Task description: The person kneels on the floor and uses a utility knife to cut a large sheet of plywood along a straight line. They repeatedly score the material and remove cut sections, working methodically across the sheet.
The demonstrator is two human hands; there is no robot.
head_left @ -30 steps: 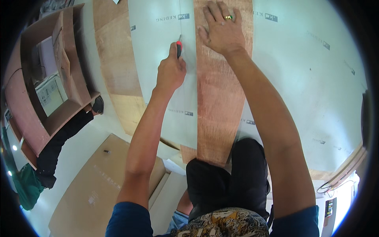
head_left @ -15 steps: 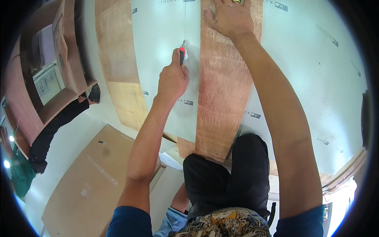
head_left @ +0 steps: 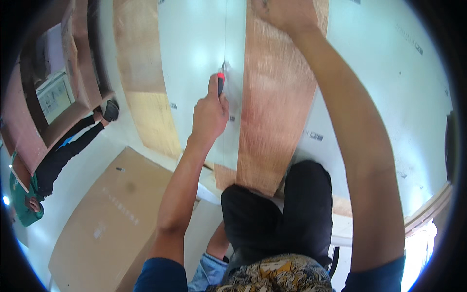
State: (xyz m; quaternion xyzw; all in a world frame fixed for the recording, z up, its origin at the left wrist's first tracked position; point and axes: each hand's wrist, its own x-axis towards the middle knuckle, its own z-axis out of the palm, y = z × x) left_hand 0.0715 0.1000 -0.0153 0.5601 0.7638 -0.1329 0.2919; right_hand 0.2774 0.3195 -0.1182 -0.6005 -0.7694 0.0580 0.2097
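A: ok what's the grip here?

B: left hand (head_left: 209,114) has its fingers wrapped tight on the cutter (head_left: 221,83), index stretched along the handle. Cutter's on the pale sheet (head_left: 192,68), left of the wood strip (head_left: 275,114), with the blade at the thin line (head_left: 225,34). Right hand (head_left: 291,13) is over the strip, mostly cropped at the top, so can't tell if those fingers are spread or together.

A: tips for a clean run?

B: imo let the tip ride that line, blade low, light even pressure. A couple of easy passes beat one hard shove. Right hand's off to the side of the line, which seems the safe spot for bracing. I'd ease up near the sheet's close edge too, the left knee (head_left: 245,207) is just past it.
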